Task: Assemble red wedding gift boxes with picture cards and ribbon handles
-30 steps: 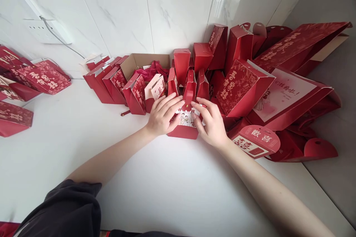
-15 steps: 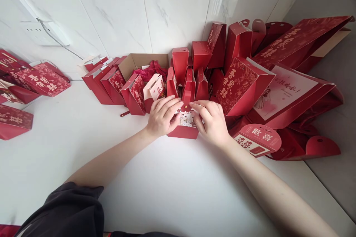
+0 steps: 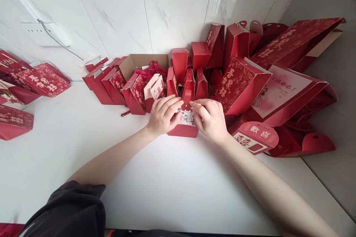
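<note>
A small red gift box (image 3: pixel 183 130) with a printed picture of a couple on its front stands on the white table. From its top rises a red strap, with a gold stud at the strap's base. My left hand (image 3: pixel 164 115) is closed on the box's upper left edge, fingertips near the strap. Opposite it, my right hand (image 3: pixel 211 119) pinches the upper right edge between thumb and fingers. My hands cover both sides of the box top. Just behind stand several narrow red boxes (image 3: pixel 180 63).
An open cardboard carton (image 3: pixel 130 59) with dark red ribbon or cloth is at the back. Red gift boxes (image 3: pixel 133 96) line its left. Larger red bags (image 3: pixel 239 81) crowd the right, and more boxes (image 3: pixel 44 79) lie at far left. A wall socket (image 3: pixel 30 31) has a cable.
Both hands keep their hold on the gift box with hardly any movement. The view has shifted slightly, most noticeably on the right side.
</note>
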`<act>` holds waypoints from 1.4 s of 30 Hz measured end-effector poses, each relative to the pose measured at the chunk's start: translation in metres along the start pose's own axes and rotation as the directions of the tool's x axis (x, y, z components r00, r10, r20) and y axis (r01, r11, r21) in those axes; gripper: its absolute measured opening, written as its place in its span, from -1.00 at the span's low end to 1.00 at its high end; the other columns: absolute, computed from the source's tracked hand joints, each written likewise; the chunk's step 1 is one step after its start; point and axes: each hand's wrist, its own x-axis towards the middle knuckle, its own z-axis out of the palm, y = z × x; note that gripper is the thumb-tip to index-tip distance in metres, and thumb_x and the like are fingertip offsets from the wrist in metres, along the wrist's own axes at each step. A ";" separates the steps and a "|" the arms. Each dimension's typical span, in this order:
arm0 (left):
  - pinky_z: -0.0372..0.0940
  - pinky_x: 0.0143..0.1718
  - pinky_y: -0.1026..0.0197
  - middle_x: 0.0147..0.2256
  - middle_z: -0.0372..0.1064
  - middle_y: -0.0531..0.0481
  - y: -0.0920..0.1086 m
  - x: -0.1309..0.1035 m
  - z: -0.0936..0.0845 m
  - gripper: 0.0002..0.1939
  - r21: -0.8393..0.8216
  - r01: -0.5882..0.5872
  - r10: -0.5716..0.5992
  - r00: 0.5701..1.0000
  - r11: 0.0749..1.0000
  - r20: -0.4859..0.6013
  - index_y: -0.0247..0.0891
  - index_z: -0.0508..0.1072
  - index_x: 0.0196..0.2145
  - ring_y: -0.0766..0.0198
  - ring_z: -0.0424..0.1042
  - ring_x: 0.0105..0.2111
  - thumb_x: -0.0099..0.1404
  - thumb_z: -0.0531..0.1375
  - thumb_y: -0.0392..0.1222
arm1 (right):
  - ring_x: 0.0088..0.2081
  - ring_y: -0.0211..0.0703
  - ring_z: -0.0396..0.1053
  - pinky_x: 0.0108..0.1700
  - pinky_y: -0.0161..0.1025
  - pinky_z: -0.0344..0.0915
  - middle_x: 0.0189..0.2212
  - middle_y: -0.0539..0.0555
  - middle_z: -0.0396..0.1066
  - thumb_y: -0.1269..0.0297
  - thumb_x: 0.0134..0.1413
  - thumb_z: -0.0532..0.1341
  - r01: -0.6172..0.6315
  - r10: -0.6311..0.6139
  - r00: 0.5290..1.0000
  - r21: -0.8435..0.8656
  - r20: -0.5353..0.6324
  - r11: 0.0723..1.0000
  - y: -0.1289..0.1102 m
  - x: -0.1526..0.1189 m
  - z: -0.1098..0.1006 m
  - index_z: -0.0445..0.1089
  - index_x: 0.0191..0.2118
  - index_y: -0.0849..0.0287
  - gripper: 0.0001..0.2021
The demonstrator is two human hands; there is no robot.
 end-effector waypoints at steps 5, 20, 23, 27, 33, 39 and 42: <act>0.29 0.16 -0.08 0.31 0.12 -0.26 -0.004 -0.019 0.011 -0.34 -0.267 0.076 -0.088 0.996 0.961 -0.032 -0.13 0.05 0.33 -0.03 0.27 0.24 0.34 0.16 -0.19 | 0.21 0.08 0.27 0.15 0.10 0.27 0.20 0.17 0.26 0.32 0.32 0.09 -0.149 0.174 0.983 0.303 -0.057 0.941 -0.006 -0.017 0.014 0.15 0.27 -0.11 -0.55; 0.40 0.07 -0.11 0.13 0.40 -0.27 -0.035 -0.048 0.035 -0.43 -0.709 0.645 -0.284 0.764 0.287 0.580 -0.23 0.30 0.24 -0.12 0.40 0.14 0.34 0.19 0.01 | 0.32 0.01 0.16 0.33 0.07 0.15 0.32 0.13 0.17 -0.04 0.26 0.15 -0.629 0.283 0.777 0.676 0.562 0.385 0.035 -0.042 0.044 0.05 0.34 0.01 -0.39; 0.36 0.11 -0.13 0.15 0.38 -0.26 -0.036 -0.044 0.034 -0.46 -0.702 0.675 -0.304 0.734 0.225 0.608 -0.22 0.33 0.24 -0.13 0.36 0.17 0.36 0.18 0.00 | 0.30 -0.01 0.19 0.33 0.06 0.14 0.29 0.11 0.23 -0.06 0.30 0.10 -0.674 0.322 0.738 0.667 0.593 0.317 0.034 -0.040 0.046 0.13 0.31 0.01 -0.45; 0.31 0.16 -0.13 0.19 0.33 -0.25 -0.035 -0.044 0.034 -0.45 -0.699 0.687 -0.309 0.721 0.201 0.620 -0.22 0.32 0.24 -0.12 0.31 0.21 0.36 0.17 0.03 | 0.30 0.01 0.20 0.32 0.06 0.16 0.27 0.11 0.26 -0.09 0.29 0.11 -0.685 0.343 0.729 0.634 0.593 0.359 0.034 -0.040 0.047 0.16 0.30 0.02 -0.44; 0.30 0.17 -0.12 0.22 0.29 -0.22 -0.036 -0.046 0.035 -0.44 -0.686 0.703 -0.308 0.705 0.188 0.639 -0.21 0.31 0.23 -0.11 0.30 0.22 0.36 0.17 0.06 | 0.29 0.00 0.22 0.30 0.03 0.20 0.25 0.12 0.29 -0.09 0.30 0.09 -0.693 0.351 0.720 0.594 0.599 0.408 0.035 -0.041 0.045 0.14 0.30 0.04 -0.44; 0.32 0.12 -0.06 0.17 0.34 -0.25 -0.032 -0.045 0.036 -0.44 -0.675 0.710 -0.333 0.697 0.202 0.634 -0.25 0.32 0.17 -0.07 0.36 0.16 0.34 0.16 0.11 | 0.30 0.01 0.20 0.33 0.04 0.14 0.25 0.12 0.28 -0.11 0.29 0.09 -0.708 0.348 0.705 0.584 0.618 0.397 0.035 -0.041 0.044 0.13 0.29 0.04 -0.43; 0.40 -0.08 0.05 -0.01 0.47 -0.22 -0.028 -0.047 0.035 -0.50 -0.644 0.705 -0.468 0.696 0.298 0.545 -0.26 0.31 0.05 0.03 0.49 -0.03 0.33 0.18 0.14 | 0.31 0.03 0.19 0.33 0.07 0.14 0.25 0.11 0.29 -0.12 0.28 0.10 -0.713 0.347 0.701 0.588 0.624 0.382 0.035 -0.040 0.044 0.12 0.30 0.03 -0.42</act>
